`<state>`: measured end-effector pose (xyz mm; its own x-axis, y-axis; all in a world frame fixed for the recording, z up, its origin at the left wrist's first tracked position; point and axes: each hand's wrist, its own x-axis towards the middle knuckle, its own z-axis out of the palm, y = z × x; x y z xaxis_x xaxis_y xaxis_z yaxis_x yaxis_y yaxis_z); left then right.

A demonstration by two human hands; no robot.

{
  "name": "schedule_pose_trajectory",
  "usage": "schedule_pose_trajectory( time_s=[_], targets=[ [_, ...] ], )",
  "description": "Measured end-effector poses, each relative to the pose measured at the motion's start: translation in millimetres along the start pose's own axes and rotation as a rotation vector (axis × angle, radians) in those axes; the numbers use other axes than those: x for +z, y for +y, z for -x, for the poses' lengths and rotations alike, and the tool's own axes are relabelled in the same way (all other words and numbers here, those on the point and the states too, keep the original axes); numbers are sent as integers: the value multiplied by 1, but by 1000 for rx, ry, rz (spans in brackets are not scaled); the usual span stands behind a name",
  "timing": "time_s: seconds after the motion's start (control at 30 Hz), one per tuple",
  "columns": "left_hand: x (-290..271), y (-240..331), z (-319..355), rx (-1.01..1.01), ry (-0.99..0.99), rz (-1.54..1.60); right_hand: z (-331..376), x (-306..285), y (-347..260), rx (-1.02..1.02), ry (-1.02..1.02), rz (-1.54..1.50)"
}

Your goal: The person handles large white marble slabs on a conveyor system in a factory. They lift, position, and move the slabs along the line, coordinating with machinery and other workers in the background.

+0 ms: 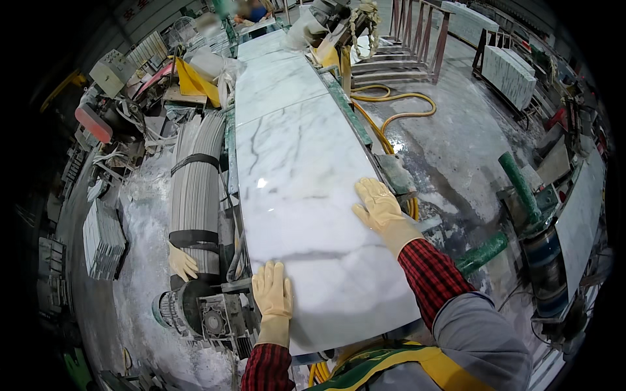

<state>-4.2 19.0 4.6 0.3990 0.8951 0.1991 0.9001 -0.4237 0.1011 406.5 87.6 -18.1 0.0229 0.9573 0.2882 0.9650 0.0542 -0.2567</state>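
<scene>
A polished white marble slab (319,221) with grey veins lies flat in front of me on a long green-framed machine bed. My left hand (272,293), in a cream rubber glove, rests flat on the slab's near left edge with its fingers stretched forward. Farther up on the right edge, my right hand (378,207) wears a matching glove and lies palm down, fingers extended. Neither hand grips anything. Beyond a thin seam, another marble slab (277,85) continues the line away from me.
Left of the bed stand a grey strapped bundle (195,189) with a loose glove (182,262) on it, and a motor (189,313). Yellow hoses (417,111) coil on the wet floor to the right. A green metal post (520,189) rises farther right, near slab racks (508,75).
</scene>
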Motion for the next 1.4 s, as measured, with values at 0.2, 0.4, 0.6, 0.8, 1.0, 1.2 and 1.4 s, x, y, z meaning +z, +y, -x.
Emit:
schedule_pose_trajectory(
  time_s=[0.2, 0.4, 0.6, 0.8, 1.0, 1.2, 1.4],
  targets=[
    [17, -9, 7, 13, 79, -21, 70, -14, -19, 71, -78, 6],
    [27, -9, 8, 3, 107, -62, 174, -41, -34, 27, -28, -13],
    [19, 0, 38, -11, 156, -82, 253, -68, -60, 27, -75, -27],
    [2, 10, 99, 24, 92, -97, 278, -63, -61, 7, -15, -44],
    [2, 10, 129, 0, 116, -101, 287, -67, -70, -50, 91, -2],
    [-6, 17, 136, 1, 92, -35, 295, -85, -77, -57, 59, -23],
    [-22, 26, 136, -37, 55, -30, 296, -81, -78, -55, 47, -31]
  ],
)
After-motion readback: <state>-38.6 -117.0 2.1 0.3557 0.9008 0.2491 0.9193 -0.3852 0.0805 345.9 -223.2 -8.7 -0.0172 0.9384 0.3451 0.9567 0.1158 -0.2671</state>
